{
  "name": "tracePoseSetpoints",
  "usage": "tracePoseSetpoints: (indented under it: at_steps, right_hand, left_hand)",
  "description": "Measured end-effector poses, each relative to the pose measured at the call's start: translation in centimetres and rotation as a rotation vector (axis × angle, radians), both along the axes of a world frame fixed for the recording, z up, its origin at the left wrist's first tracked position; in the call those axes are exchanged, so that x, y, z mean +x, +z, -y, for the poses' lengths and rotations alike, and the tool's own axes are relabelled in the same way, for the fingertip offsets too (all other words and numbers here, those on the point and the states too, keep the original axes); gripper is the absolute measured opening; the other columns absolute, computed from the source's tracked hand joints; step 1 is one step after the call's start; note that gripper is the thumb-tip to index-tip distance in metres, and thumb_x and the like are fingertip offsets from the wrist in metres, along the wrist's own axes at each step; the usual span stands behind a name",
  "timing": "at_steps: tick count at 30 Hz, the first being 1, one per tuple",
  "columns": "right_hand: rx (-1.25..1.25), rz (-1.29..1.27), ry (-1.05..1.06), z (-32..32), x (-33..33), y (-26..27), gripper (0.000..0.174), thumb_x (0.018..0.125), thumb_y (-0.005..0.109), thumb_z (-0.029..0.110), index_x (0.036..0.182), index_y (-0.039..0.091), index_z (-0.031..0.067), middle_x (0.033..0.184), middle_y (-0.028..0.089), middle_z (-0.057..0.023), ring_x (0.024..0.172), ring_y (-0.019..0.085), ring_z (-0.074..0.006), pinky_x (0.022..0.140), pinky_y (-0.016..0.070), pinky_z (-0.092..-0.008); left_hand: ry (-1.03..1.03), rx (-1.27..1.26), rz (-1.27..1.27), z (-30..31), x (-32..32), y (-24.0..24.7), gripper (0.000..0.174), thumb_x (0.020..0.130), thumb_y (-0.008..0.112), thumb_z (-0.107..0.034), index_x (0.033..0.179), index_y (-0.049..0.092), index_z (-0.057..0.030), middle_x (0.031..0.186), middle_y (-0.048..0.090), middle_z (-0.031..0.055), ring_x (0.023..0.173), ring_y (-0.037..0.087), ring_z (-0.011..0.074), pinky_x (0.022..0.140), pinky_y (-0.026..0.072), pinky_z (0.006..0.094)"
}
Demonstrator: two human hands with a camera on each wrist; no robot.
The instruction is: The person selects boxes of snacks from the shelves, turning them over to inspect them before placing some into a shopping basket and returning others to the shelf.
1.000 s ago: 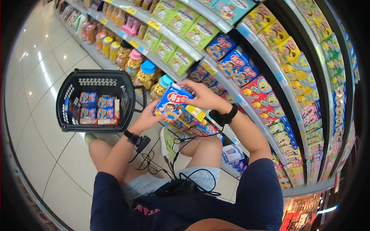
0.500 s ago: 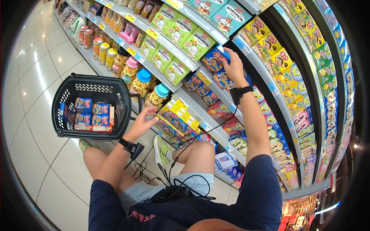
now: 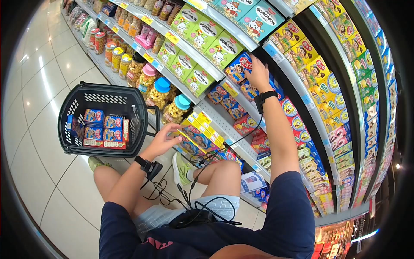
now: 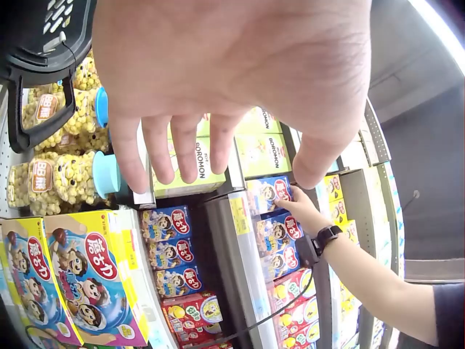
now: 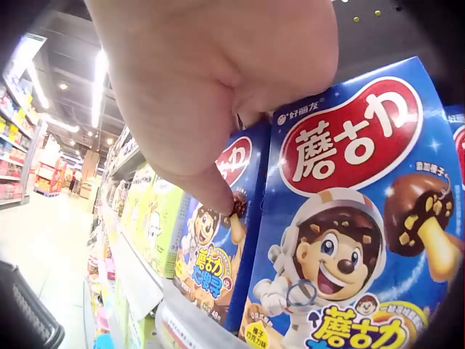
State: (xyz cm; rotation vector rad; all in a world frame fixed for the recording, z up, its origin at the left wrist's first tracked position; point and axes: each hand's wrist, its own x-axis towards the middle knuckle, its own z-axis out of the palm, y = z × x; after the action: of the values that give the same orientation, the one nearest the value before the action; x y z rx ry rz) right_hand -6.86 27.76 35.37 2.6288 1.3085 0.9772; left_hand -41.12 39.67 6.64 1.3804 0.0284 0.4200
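My right hand (image 3: 259,77) reaches into the shelf on the right and grips a blue snack box (image 3: 236,70) with a red label. In the right wrist view the thumb lies on the front of this blue box (image 5: 207,273), and the other fingers go behind its top, partly hidden. A matching box (image 5: 338,211) stands right beside it. My left hand (image 3: 163,141) hovers near the yellow-edged display boxes (image 3: 200,131), its fingers loosely spread and holding nothing. On the floor at left stands a black basket (image 3: 103,150) with several blue and red snack boxes (image 3: 114,128) in it.
Green cookie boxes (image 3: 202,28) fill the shelves beside the blue ones. Plastic jars (image 3: 156,93) with blue and pink lids line the bottom shelf. Black cables (image 3: 181,196) hang across the lap. A price rail (image 3: 235,93) edges the shelf below the right hand.
A second ago both hands held a blue snack box above the lap. The right hand has since moved up to the shelf, and the left hand has let go, staying low.
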Motion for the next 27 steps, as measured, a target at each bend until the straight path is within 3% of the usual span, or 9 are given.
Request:
tracePoseSetpoints:
  at_steps: [11,14,16,17,19,21,23,26,27]
  right_hand:
    - [-0.062,0.025,-0.113,-0.1,-1.0,0.3,0.067,0.078,0.074,0.018,0.139,0.046,0.0107,0.133,0.058,-0.0112,0.121,0.058,-0.0309,0.111,0.0268,-0.0670]
    - [-0.092,0.020,-0.120,-0.1,-0.6,0.0,0.069,0.078,0.073,0.019,0.140,0.045,0.0093,0.136,0.055,-0.0133,0.127,0.052,-0.0320,0.111,0.0256,-0.0677]
    - [0.011,0.171,0.013,-0.6,-2.2,-0.5,0.074,0.078,0.074,0.022,0.143,0.043,0.0080,0.140,0.049,-0.0180,0.134,0.044,-0.0346,0.112,0.0247,-0.0666]
    - [0.017,0.181,0.032,-0.9,-3.0,-0.6,0.075,0.078,0.074,0.024,0.143,0.043,0.0061,0.142,0.045,-0.0236,0.136,0.037,-0.0397,0.112,0.0252,-0.0634]
    - [0.075,0.254,0.205,-2.1,-5.9,-1.2,0.073,0.078,0.075,0.027,0.141,0.044,0.0053,0.140,0.045,-0.0277,0.132,0.041,-0.0423,0.110,0.0300,-0.0598]
    - [0.173,0.226,0.386,-3.4,-6.8,-2.6,0.071,0.076,0.078,0.029,0.135,0.048,0.0028,0.137,0.044,-0.0317,0.131,0.039,-0.0471,0.109,0.0325,-0.0542]
    - [0.280,0.316,0.352,-5.3,-11.5,-3.9,0.071,0.074,0.079,0.032,0.130,0.052,-0.0016,0.140,0.041,-0.0323,0.130,0.038,-0.0481,0.111,0.0295,-0.0562]
    - [0.381,0.085,0.440,-8.0,-15.5,-7.9,0.064,0.078,0.078,0.029,0.130,0.053,-0.0007,0.138,0.045,-0.0290,0.129,0.042,-0.0453,0.110,0.0322,-0.0529]
    - [0.353,-0.149,0.579,-9.1,-16.7,-9.2,0.060,0.080,0.077,0.026,0.129,0.054,-0.0002,0.136,0.049,-0.0269,0.127,0.045,-0.0430,0.108,0.0343,-0.0501]
  left_hand:
    - [-0.021,0.077,-0.045,0.0,-0.1,0.1,0.047,0.091,0.069,-0.018,0.133,0.052,-0.0069,0.129,0.054,0.0073,0.124,0.051,0.0192,0.095,0.0484,0.0359]
    - [-0.014,0.094,-0.043,0.1,-0.3,0.1,0.048,0.089,0.072,-0.022,0.131,0.053,-0.0066,0.129,0.054,0.0089,0.123,0.052,0.0211,0.094,0.0485,0.0374]
    - [0.007,0.108,-0.044,0.2,-0.6,0.0,0.049,0.088,0.074,-0.025,0.128,0.054,-0.0060,0.129,0.054,0.0104,0.122,0.053,0.0231,0.093,0.0489,0.0389]
    - [0.041,0.145,-0.035,0.3,-0.7,0.0,0.046,0.088,0.073,-0.025,0.126,0.056,-0.0055,0.123,0.057,0.0100,0.116,0.057,0.0220,0.091,0.0499,0.0377]
    - [0.103,0.166,-0.040,0.1,-0.6,-0.4,0.044,0.088,0.073,-0.025,0.123,0.058,-0.0050,0.117,0.061,0.0096,0.110,0.060,0.0208,0.089,0.0509,0.0365]
    - [0.099,0.125,0.052,-0.3,-0.3,-1.7,0.034,0.088,0.072,-0.025,0.113,0.064,-0.0035,0.097,0.068,0.0071,0.092,0.066,0.0175,0.080,0.0527,0.0329]
    - [0.151,0.182,-0.040,-1.5,-1.5,-0.4,0.025,0.089,0.072,-0.022,0.107,0.066,-0.0052,0.089,0.067,0.0013,0.077,0.060,0.0089,0.068,0.0490,0.0263]
    - [0.239,0.113,-0.063,-2.5,-2.8,-2.3,0.022,0.089,0.071,-0.022,0.102,0.067,-0.0050,0.081,0.066,0.0021,0.068,0.056,0.0076,0.061,0.0461,0.0260]
    - [0.260,0.147,-0.062,-3.0,-3.8,-1.2,0.021,0.089,0.071,-0.021,0.101,0.067,-0.0052,0.079,0.065,0.0020,0.065,0.056,0.0077,0.060,0.0457,0.0257]
